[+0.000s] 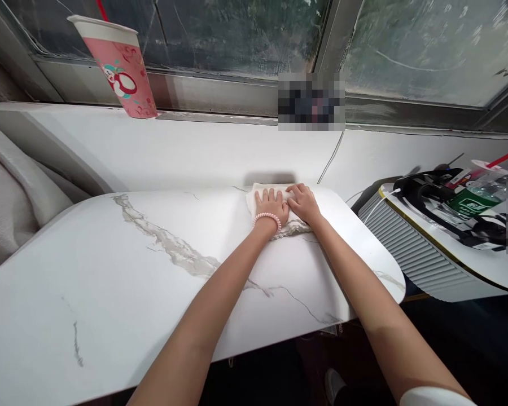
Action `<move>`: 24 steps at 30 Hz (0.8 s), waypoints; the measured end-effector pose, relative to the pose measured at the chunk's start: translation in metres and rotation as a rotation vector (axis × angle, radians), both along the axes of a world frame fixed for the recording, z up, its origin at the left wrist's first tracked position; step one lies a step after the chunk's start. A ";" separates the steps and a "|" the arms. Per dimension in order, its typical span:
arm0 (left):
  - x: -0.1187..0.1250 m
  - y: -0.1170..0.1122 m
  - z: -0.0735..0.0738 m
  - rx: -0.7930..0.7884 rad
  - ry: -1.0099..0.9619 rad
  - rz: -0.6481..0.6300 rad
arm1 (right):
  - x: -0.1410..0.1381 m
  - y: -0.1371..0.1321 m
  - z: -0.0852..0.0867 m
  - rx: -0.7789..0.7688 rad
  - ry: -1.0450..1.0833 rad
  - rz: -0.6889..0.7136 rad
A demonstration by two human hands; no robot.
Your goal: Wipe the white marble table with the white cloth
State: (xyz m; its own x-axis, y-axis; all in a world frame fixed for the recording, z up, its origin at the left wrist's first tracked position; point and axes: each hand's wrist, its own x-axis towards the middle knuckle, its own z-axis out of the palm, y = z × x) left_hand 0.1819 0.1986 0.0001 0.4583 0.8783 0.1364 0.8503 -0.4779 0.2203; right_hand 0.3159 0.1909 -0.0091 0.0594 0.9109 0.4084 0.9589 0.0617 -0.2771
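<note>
A pale, folded cloth (262,192) lies on the white marble-patterned tabletop (161,316), close to its far edge by the wall. Flat on top of it rests my left hand (272,207), fingers spread, with a pink coiled band (267,215) round the wrist. My right hand (305,204) is at the cloth's right side, its fingers bent and closed on the fabric. The two hands are side by side, nearly touching. Toward me the cloth's near edge is bunched up in wrinkles.
A pink paper cup (129,79) with a red straw stands on the window ledge. To the right, a ribbed white cabinet (427,248) holds a green-labelled bottle (472,200) and black items. A thin cable (332,155) hangs down the wall. Grey fabric (12,186) is at left.
</note>
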 end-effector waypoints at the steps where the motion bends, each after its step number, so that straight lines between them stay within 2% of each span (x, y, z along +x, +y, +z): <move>1: 0.000 -0.006 0.000 -0.006 0.005 0.001 | 0.000 -0.005 0.000 -0.002 -0.011 0.001; 6: -0.002 -0.047 0.000 -0.017 0.026 0.038 | 0.001 -0.042 -0.003 -0.002 -0.068 0.048; 14: -0.008 -0.114 0.000 -0.021 0.028 -0.067 | 0.007 -0.120 -0.003 -0.022 -0.111 0.175; 19: -0.009 -0.145 0.010 -0.064 0.064 -0.133 | 0.006 -0.158 0.002 -0.057 -0.103 0.179; 24: -0.013 -0.170 0.025 -0.114 0.184 -0.178 | -0.008 -0.188 0.007 -0.075 -0.053 0.155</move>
